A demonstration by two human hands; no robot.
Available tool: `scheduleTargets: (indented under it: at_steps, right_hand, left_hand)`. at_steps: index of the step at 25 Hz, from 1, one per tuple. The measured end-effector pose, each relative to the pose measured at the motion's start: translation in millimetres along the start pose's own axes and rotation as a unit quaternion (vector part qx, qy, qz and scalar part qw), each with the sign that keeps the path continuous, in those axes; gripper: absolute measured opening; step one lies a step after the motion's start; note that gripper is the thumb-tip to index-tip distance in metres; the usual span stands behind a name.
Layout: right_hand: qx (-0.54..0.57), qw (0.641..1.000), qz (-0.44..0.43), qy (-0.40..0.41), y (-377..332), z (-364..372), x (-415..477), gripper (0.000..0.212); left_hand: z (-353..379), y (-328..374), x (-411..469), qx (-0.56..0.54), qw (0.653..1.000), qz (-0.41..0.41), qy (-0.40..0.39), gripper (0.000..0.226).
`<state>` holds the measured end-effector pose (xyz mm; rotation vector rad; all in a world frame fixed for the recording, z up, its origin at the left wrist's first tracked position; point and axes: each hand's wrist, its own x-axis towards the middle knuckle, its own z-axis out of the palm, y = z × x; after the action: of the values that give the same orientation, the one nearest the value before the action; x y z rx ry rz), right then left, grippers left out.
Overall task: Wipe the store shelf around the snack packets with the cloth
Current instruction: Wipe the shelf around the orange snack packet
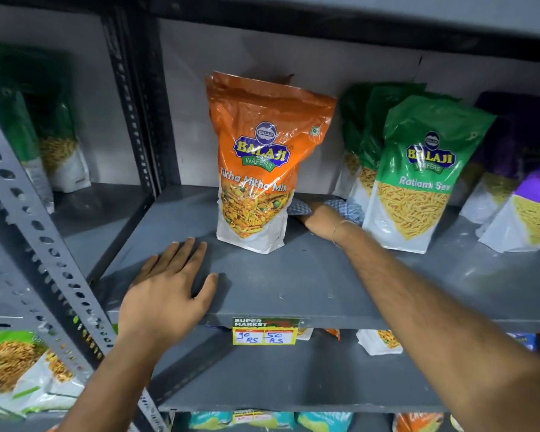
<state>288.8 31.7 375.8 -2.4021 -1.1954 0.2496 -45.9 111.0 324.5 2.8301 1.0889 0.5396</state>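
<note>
An orange snack packet (259,169) stands upright on the grey shelf (293,285), left of centre. Green packets (418,176) stand to its right, purple ones (524,188) further right. My right hand (317,218) reaches deep into the gap between the orange and green packets and presses a blue checked cloth (353,210) on the shelf; its fingers are hidden behind the orange packet. My left hand (169,285) lies flat, fingers spread, on the shelf's front left part, holding nothing.
A perforated grey upright (41,232) runs down the left side. A yellow price tag (265,331) hangs on the shelf's front edge. More packets (19,366) lie on lower shelves and in the left bay (56,151). An upper shelf (356,17) hangs overhead.
</note>
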Motion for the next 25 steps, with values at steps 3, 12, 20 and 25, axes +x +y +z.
scheduleTargets:
  at_steps: [3,12,20,25]
  right_hand:
    - [0.017,0.999,0.023,-0.016,9.1,-2.5,-27.8,0.029]
    - [0.021,0.997,-0.070,-0.021,3.2,11.9,-151.4,0.064]
    - [-0.058,0.997,-0.037,0.020,-12.1,-10.3,-149.4,0.054]
    - [0.031,0.998,-0.007,0.047,-10.3,19.2,-146.1,0.052]
  left_hand:
    - [-1.0,-0.6,1.4,0.000,1.000,0.002,-0.007,0.078]
    - [-2.7,0.2,1.3,0.002,1.000,0.004,-0.008,0.079]
    - [-1.9,-1.4,0.6,0.007,1.000,0.010,-0.005,0.079]
    - [-1.7,-2.1,-0.9,-0.002,1.000,0.005,0.005,0.071]
